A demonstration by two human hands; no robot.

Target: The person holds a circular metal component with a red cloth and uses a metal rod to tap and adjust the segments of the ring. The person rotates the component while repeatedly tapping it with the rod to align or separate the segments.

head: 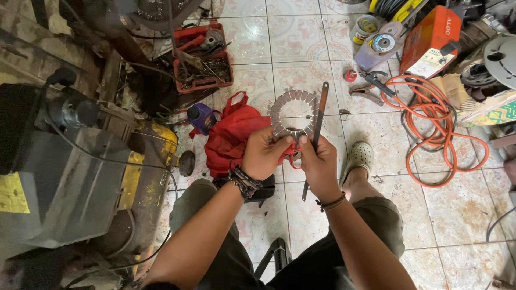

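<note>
While both hands work at chest height over the tiled floor (301, 37), the thing in hand is a flat metal ring disc (292, 114) w/ segmented plates round its face & an open centre, held upright between them, well above the floor. Left hand (263, 154) pinches the disc's lower rim, fingers (284, 140) clenched on the edge. Right hand (320, 161) grips a long thin metal file or bar (317, 129), fingers closed round its shaft; the bar runs up beside the disc's right edge, touching or nearly so – can't tell which.

Handling, judged from looks: disc is stiff steel, thin, prob. light enough for a one-hand pinch, but edges & plate gaps look sharp and maybe greasy, so slip is a risk. Best hold is the rim, thumb on one face, fingers on the other, as it is now. Bar is rigid, narrow; hold low on the shaft for control.

Outward: red cloth bag (232, 137) lies on the floor just behind the left hand, a purple container (201, 117) beside it. Red tool tray (203, 59) full of tools sits farther back. Right side: orange hose (438, 126) coiled on the tiles, orange machine box (432, 43) near it, pliers (365, 91) nearby. Left: a grey & yellow machine (80, 177). Person's foot in a pale clog (359, 157) is planted below the right hand.
</note>
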